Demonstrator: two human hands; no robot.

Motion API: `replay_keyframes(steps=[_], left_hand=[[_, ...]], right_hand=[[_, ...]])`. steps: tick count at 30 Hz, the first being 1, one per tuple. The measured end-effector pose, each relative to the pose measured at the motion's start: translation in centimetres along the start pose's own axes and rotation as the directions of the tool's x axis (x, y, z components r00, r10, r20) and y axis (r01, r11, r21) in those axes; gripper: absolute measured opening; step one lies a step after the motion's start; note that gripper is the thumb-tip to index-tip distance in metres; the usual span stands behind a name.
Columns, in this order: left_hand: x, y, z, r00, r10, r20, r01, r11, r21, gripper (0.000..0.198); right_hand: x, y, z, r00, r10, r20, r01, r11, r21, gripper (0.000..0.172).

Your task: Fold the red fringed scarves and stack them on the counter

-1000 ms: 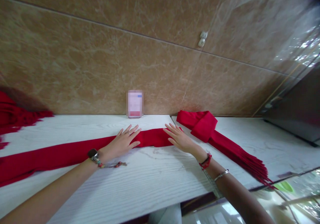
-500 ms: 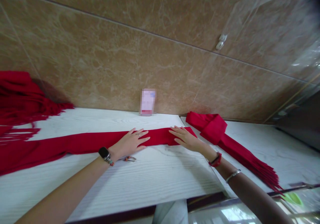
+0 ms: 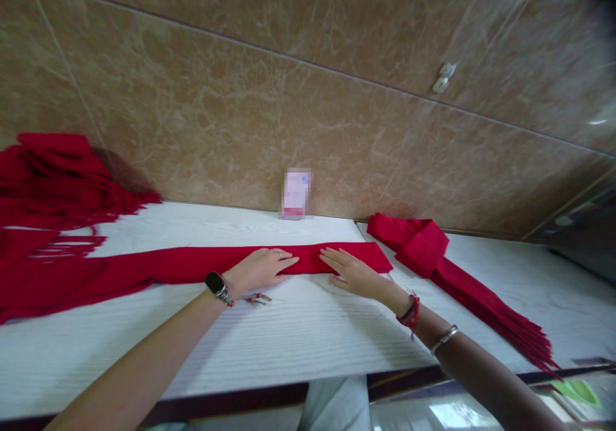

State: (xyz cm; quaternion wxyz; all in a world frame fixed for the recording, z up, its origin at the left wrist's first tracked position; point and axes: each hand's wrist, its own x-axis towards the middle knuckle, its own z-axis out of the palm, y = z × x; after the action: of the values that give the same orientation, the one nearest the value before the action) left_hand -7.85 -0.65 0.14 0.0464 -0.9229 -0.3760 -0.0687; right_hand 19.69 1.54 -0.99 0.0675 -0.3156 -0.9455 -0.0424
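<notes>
Red fabric fills the far left: a crumpled pile (image 3: 58,171) with a fringe sits at nine o'clock, against the brown marbled wall (image 3: 192,117). Just below it begins a long red strip of cloth (image 3: 192,264), lying flat on the white desk (image 3: 96,341). Its long axis runs nearly from nine to three o'clock, tipped slightly up to the right; the broader, looser part is at the left and the neat, squared end points to three o'clock. The left forearm, with a watch (image 3: 215,283) at the wrist, slants up toward two o'clock. The left hand (image 3: 260,267) lies palm down on the strip, fingers outstretched, narrowly spaced and gripping nothing. A pale blurred-out rectangle (image 3: 296,194) stands by the wall, around the centre of the view. The right hand (image 3: 353,274), also palm down, rests on the strip near its squared end, its straight fingers close together and aimed at ten o'clock, thumb apart. Just beside that end, at half past three, lies a second red cloth, folded over itself (image 3: 418,245), its fringed tail pointing to four o'clock.
</notes>
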Motion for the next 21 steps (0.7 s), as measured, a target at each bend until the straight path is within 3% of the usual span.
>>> replay_keyframes(steps=[5, 15, 21], left_hand=[[0.6, 0.8, 0.3, 1.000, -0.016, -0.002, 0.016, 0.996, 0.082, 0.055], [0.0, -0.3, 0.8, 0.998, -0.055, -0.033, 0.054, 0.998, -0.032, 0.070], [-0.1, -0.3, 0.1, 1.000, -0.011, -0.025, 0.010, 0.999, -0.030, 0.063]], right_hand=[[-0.2, -0.8, 0.3, 0.996, 0.061, -0.064, -0.061, 0.998, 0.000, 0.049], [2.3, -2.0, 2.2, 0.955, 0.255, -0.153, -0.262, 0.965, -0.029, 0.045], [1.7, -1.7, 1.3, 0.974, 0.185, -0.132, -0.181, 0.983, 0.043, 0.047]])
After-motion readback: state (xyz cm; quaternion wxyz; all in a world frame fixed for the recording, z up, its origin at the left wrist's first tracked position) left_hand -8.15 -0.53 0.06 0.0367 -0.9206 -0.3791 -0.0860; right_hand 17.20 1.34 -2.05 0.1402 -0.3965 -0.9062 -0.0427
